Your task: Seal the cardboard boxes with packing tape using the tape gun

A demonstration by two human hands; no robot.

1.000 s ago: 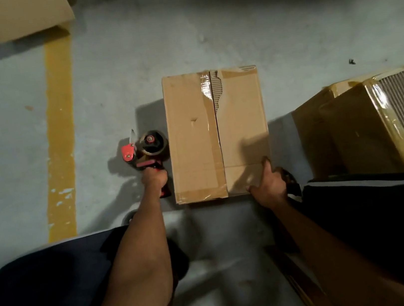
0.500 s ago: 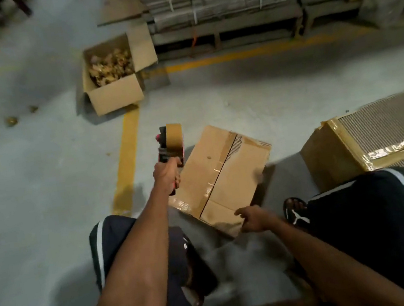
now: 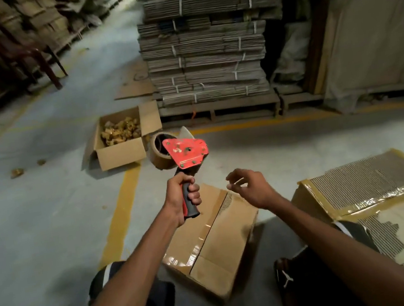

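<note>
Tape gun raised above a closed carton on the warehouse floor.

Left hand [image 3: 182, 199] grips the tape gun [image 3: 184, 159] by its handle, red plate up, brown roll to its left, held clear of the cardboard box [image 3: 215, 242] below. Right hand [image 3: 249, 188] hovers over the box, fingers loosely curled, holding nothing. A larger taped carton [image 3: 377, 208] sits just right; an open box [image 3: 125, 138] lies beyond.

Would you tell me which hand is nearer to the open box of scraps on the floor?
Left. The left hand, gripping the tape gun, is just below-right of the open box; the right hand hangs farther right.
</note>
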